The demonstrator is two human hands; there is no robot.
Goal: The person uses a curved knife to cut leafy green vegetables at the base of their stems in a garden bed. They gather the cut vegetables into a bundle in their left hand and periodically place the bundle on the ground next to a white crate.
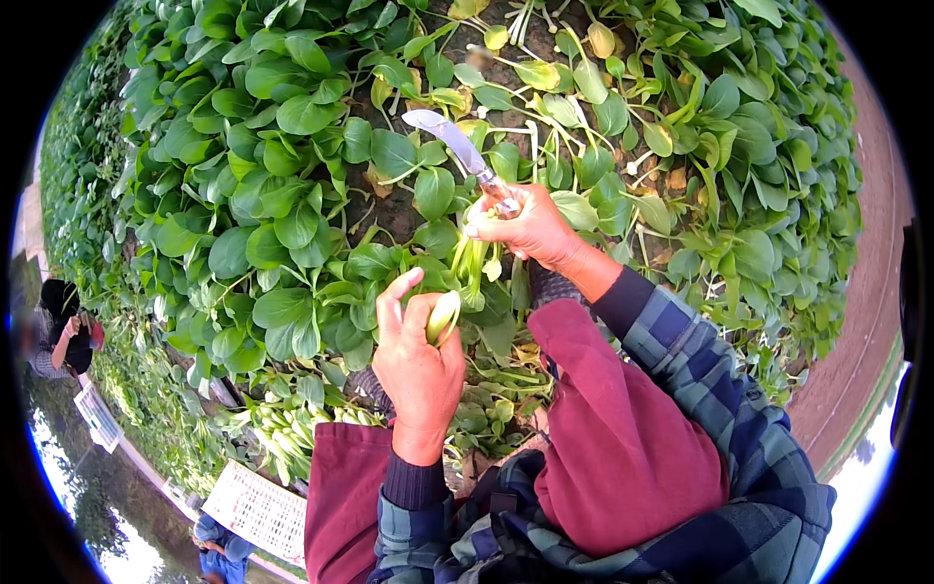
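My right hand (pixel 529 225) is closed around the handle of a curved-blade knife (pixel 452 139), whose blade points up and left over the plants. Pale green stalks (pixel 471 263) hang below its fingers; whether the hand grips them too is unclear. Lower and to the left, my left hand (pixel 419 350) has a small pale green stalk or shoot (pixel 442 318) between its bent fingers, the index finger raised. Around both hands grow leafy greens (pixel 306 226) with rounded leaves and pale stems, like pak choi.
Cut stalks and yellowed leaves (pixel 540 75) litter the soil ahead. A pile of harvested greens (pixel 284 434) lies at lower left, near a white plastic crate (pixel 255 504). Another crate (pixel 98 417) stands farther off. Two other people (pixel 62 328) are at the left edge and lower left. A dirt path (pixel 854 365) runs along the right.
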